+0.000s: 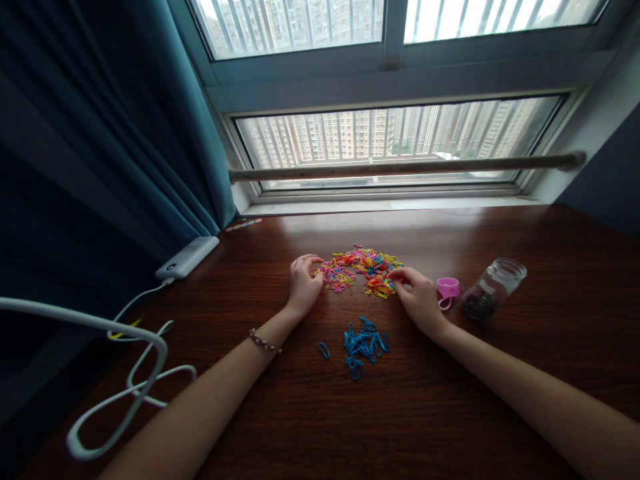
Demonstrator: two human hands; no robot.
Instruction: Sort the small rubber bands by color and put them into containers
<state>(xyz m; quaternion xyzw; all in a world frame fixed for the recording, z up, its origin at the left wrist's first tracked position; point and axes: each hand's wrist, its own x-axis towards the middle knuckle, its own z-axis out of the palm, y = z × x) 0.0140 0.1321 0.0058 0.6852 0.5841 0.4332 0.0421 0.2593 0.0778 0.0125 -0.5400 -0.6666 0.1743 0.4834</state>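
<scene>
A loose pile of small rubber bands in pink, yellow, orange and some blue lies on the dark wooden tabletop. My left hand rests at the pile's left edge, its fingers curved and thumb and forefinger apart beside the bands. At the right edge of the pile, my right hand has its thumb and fingers drawn together on the bands; what is between the tips is too small to make out. Nearer to me is a separate heap of blue rubber bands, with a single blue band to its left.
Right of my right hand are a pink cup-shaped piece with a loop and a tilted clear jar with dark contents. A white power bank with a white cable sits at left by the blue curtain.
</scene>
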